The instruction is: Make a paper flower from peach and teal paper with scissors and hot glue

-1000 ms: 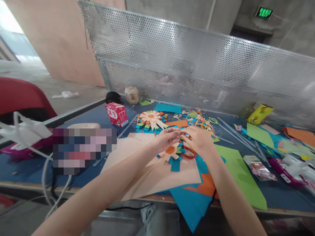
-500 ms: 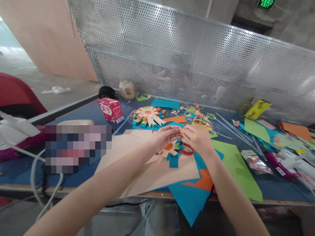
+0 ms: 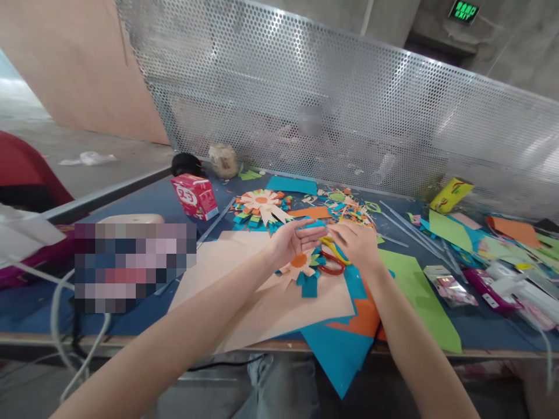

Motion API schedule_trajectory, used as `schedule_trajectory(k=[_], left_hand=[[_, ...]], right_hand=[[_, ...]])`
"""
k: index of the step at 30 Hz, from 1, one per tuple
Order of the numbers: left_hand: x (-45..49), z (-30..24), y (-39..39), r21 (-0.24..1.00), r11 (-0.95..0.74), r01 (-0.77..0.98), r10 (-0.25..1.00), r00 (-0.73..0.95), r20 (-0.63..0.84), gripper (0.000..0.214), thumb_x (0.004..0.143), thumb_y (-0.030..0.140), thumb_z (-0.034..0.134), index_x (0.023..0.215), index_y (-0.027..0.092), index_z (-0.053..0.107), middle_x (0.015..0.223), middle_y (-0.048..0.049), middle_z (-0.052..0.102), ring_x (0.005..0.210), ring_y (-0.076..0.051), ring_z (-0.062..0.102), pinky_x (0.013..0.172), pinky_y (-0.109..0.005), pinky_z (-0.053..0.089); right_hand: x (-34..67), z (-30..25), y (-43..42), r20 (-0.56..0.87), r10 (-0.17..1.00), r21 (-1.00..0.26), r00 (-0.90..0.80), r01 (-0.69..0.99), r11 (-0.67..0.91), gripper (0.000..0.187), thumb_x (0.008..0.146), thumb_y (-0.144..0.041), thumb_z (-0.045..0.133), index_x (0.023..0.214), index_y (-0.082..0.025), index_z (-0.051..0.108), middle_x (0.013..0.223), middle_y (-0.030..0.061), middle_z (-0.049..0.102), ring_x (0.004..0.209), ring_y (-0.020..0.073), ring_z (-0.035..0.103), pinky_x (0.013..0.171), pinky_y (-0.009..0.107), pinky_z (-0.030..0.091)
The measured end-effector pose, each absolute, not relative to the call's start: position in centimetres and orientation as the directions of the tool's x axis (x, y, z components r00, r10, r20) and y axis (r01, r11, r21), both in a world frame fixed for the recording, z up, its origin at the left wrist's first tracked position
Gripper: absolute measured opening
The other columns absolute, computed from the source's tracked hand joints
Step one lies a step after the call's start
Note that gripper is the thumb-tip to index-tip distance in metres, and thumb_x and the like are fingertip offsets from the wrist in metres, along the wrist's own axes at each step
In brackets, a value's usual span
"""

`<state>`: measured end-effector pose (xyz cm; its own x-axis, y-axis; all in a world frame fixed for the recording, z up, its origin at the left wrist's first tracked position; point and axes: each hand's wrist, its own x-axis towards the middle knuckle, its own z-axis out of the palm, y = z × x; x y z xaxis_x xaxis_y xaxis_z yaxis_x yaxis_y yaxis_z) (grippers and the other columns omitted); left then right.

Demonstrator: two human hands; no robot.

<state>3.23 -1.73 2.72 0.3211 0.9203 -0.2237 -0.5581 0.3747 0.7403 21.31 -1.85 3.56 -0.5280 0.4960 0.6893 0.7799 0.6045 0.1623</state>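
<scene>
My left hand [image 3: 293, 241] and my right hand [image 3: 358, 244] meet fingertip to fingertip just above a small paper flower [image 3: 301, 265] with an orange centre. The left fingers pinch a small blue paper piece [image 3: 311, 224]. The right fingers pinch a yellow paper strip [image 3: 332, 247]. Red-handled scissors [image 3: 332, 265] lie on the table directly under the right hand. The flower rests on a beige sheet [image 3: 244, 291] spread over blue [image 3: 336, 355] and orange [image 3: 364, 317] sheets.
A larger layered paper flower [image 3: 261, 206] and a red carton [image 3: 194, 196] sit behind the hands. A green sheet [image 3: 410, 291], clear rods [image 3: 406, 230], packets and paper scraps crowd the right. A perforated metal screen [image 3: 305, 105] walls the back. A white cable [image 3: 56, 314] hangs at the left.
My hands have parted slightly and the left palm has turned upward. The yellow strip now shows between them. The view has shifted a little to the left.
</scene>
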Motion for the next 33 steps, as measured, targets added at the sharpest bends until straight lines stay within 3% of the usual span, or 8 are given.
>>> schedule_trajectory(k=[6,12,16,20,23,26,30,33], left_hand=[[2.3,2.6,-0.9,0.766,0.259,-0.588,0.966,0.135,-0.223,0.017,0.079,0.019,0.043,0.086,0.015,0.058,0.069,-0.0060,0.070,0.073,-0.016,0.068,0.067,-0.026,0.052],[1.4,1.5,0.0,0.903,-0.026,-0.428,0.998,-0.055,0.002,0.012,0.069,0.021,0.054,0.079,0.017,0.057,0.056,0.0020,0.060,0.058,-0.012,0.059,0.054,-0.021,0.043],[1.7,1.0,0.1,0.971,-0.169,-0.171,0.985,-0.068,0.160,0.011,0.071,0.027,0.056,0.076,0.018,0.056,0.052,0.0027,0.056,0.053,-0.012,0.054,0.049,-0.022,0.038],[2.4,0.8,-0.4,0.975,-0.214,-0.060,0.977,0.004,0.215,0.013,0.074,0.029,0.053,0.079,0.017,0.055,0.052,0.0021,0.056,0.054,-0.012,0.055,0.053,-0.023,0.041],[2.5,0.6,-0.6,0.964,-0.263,0.022,0.963,0.067,0.261,0.015,0.076,0.031,0.051,0.082,0.018,0.055,0.054,0.0023,0.057,0.056,-0.013,0.056,0.056,-0.023,0.043],[2.4,0.4,-0.6,0.946,-0.299,0.124,0.952,0.099,0.288,0.016,0.077,0.031,0.048,0.085,0.019,0.055,0.059,0.0016,0.059,0.058,-0.014,0.057,0.058,-0.025,0.044],[1.7,0.6,-0.2,0.880,-0.354,0.316,0.935,0.101,0.340,0.022,0.078,0.031,0.046,0.095,0.018,0.055,0.071,-0.0020,0.065,0.067,-0.017,0.060,0.062,-0.027,0.044],[0.9,0.9,0.3,0.839,-0.361,0.408,0.929,0.075,0.363,0.023,0.077,0.030,0.047,0.093,0.018,0.056,0.081,-0.0052,0.067,0.076,-0.019,0.062,0.067,-0.029,0.045]], right_hand=[[23.1,3.9,-1.0,0.754,0.593,0.002,-0.283,0.904,0.428,0.027,0.089,-0.032,0.043,0.082,-0.020,0.066,0.082,0.0034,0.071,0.058,0.0091,0.058,0.054,0.022,0.035],[25.7,3.7,0.7,0.707,0.707,-0.153,0.024,0.981,0.120,0.022,0.087,-0.025,0.039,0.085,-0.016,0.060,0.083,0.0071,0.066,0.069,0.0139,0.058,0.053,0.022,0.030],[27.7,4.9,2.0,0.623,0.777,-0.096,0.092,0.995,-0.041,0.028,0.089,-0.030,0.037,0.080,-0.017,0.060,0.077,0.0073,0.065,0.067,0.0151,0.055,0.054,0.025,0.024],[28.9,8.4,3.6,0.535,0.837,-0.001,0.112,0.991,-0.132,0.032,0.086,-0.042,0.045,0.073,-0.018,0.062,0.074,0.0074,0.066,0.066,0.0164,0.054,0.055,0.026,0.023],[29.0,11.0,5.0,0.654,0.750,0.014,0.103,0.989,-0.149,0.031,0.089,-0.041,0.041,0.082,-0.019,0.062,0.084,0.0076,0.067,0.074,0.0184,0.057,0.058,0.027,0.027],[28.8,11.9,6.6,0.684,0.723,0.003,0.102,0.990,-0.142,0.031,0.092,-0.036,0.036,0.103,-0.020,0.060,0.100,0.0092,0.065,0.085,0.0198,0.059,0.064,0.027,0.035],[28.4,10.0,8.7,0.409,0.893,0.053,0.187,0.972,-0.228,0.047,0.086,-0.028,0.048,0.133,-0.025,0.041,0.125,0.0146,0.053,0.096,0.0230,0.060,0.073,0.031,0.044],[28.5,8.2,9.5,0.232,0.923,0.082,0.308,0.939,-0.334,0.043,0.083,-0.038,0.053,0.119,-0.016,0.056,0.113,0.0194,0.059,0.103,0.0299,0.058,0.081,0.040,0.046]])
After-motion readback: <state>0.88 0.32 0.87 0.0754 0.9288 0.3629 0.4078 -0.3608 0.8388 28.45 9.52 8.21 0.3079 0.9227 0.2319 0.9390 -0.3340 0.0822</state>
